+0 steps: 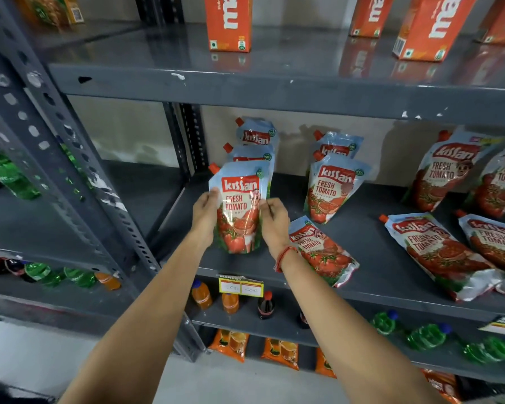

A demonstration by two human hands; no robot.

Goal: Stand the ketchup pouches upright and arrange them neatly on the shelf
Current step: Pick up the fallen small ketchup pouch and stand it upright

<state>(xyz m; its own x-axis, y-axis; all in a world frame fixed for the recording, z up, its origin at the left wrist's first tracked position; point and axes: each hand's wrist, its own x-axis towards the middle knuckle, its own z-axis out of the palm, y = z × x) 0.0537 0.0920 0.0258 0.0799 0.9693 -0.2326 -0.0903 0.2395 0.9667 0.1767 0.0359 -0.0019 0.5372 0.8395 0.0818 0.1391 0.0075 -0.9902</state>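
Observation:
A ketchup pouch (239,208) with a red spout stands upright at the left of the grey shelf (376,275). My left hand (206,212) grips its left edge and my right hand (274,223) grips its right edge. Two more pouches (255,135) stand in a row behind it. To the right, two upright pouches (331,188) stand one behind the other. One pouch (321,252) lies flat just right of my right wrist. Further right, two pouches (440,255) lie flat and two (443,173) lean against the back wall.
Orange juice cartons (229,23) stand on the shelf above. Below are soft-drink bottles (231,301), green bottles (426,335) and orange packets (231,344). A yellow price tag (241,287) hangs on the shelf edge. A perforated grey upright (79,182) stands at the left.

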